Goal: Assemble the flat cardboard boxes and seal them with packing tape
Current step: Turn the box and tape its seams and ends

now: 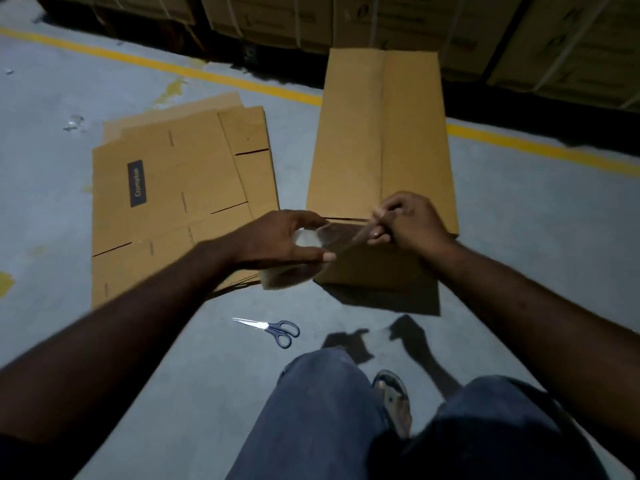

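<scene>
Head view, the only one here. The left hand (277, 237) is gripping the roll (304, 239) just off the near-left corner of the box (377, 140). The right hand (408, 220) is pinching the free end over the box's near edge. So the hands are sitting apart with a strip (346, 233) stretched between them. The box is lying flaps-up on the floor, with its seam (382, 133) running away from the person. I'm not spotting tape on the seam yet, though clear tape would be tough to see in this light.

My take on doing this bit well: pull enough strip to overhang both ends of the box and hold it taut so it isn't folding onto itself. Then line it up along the seam, not across it, and press down from the near edge outward. The scissors (273, 330) are lying near-left of the box, handy for the cut.

Hard to make out:
- The roll is blurring and mostly covered by fingers, so how much is left is anyone's guess.
- The strip is nearly see-through.
- The box's far end is fading into shadow by the cartons (381, 22).
- The flats (166, 209) left of the box are partly hiding under the forearm.
</scene>
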Motion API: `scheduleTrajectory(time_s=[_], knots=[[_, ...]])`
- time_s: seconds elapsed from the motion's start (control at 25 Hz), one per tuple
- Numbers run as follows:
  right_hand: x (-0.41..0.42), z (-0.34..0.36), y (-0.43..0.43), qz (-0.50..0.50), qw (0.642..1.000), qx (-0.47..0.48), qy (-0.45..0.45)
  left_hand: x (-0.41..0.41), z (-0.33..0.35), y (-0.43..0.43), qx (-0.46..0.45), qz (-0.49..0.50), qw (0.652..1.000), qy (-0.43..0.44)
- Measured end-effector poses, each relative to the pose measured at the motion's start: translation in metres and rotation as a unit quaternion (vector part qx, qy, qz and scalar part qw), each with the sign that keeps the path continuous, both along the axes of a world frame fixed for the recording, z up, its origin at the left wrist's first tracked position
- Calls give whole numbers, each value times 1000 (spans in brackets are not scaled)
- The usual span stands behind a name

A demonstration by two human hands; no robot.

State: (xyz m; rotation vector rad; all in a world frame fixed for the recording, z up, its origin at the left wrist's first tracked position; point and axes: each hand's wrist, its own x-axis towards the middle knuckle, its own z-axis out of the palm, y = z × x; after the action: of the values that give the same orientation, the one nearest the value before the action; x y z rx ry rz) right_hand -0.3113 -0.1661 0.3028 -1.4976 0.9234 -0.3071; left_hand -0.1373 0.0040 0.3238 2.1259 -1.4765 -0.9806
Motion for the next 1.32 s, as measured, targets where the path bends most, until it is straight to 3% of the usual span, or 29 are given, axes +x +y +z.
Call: scheduleTrajectory(time_s=[0.2,0.32,0.4,0.56,0.8,1.32], knots=[[-61,-21,-53,-73,997,-7,12,11,11,-37,66,-62,996,-26],[-90,-47,-74,-156,985,-55,43,21,8,-62,120,-101,979,-129],[-110,-59,-89,-209,975,-49,53,34,5,-69,171,-103,961,-190],[-119,-78,-95,-213,973,-63,58,55,-8,-72,222,-68,951,-202],[-107,-82,-99,-201,973,-92,59,82,-38,-82,201,-28,957,-208],[-104,-114,-97,-197,969,-137,52,92,-68,-84,164,-60,944,-280]])
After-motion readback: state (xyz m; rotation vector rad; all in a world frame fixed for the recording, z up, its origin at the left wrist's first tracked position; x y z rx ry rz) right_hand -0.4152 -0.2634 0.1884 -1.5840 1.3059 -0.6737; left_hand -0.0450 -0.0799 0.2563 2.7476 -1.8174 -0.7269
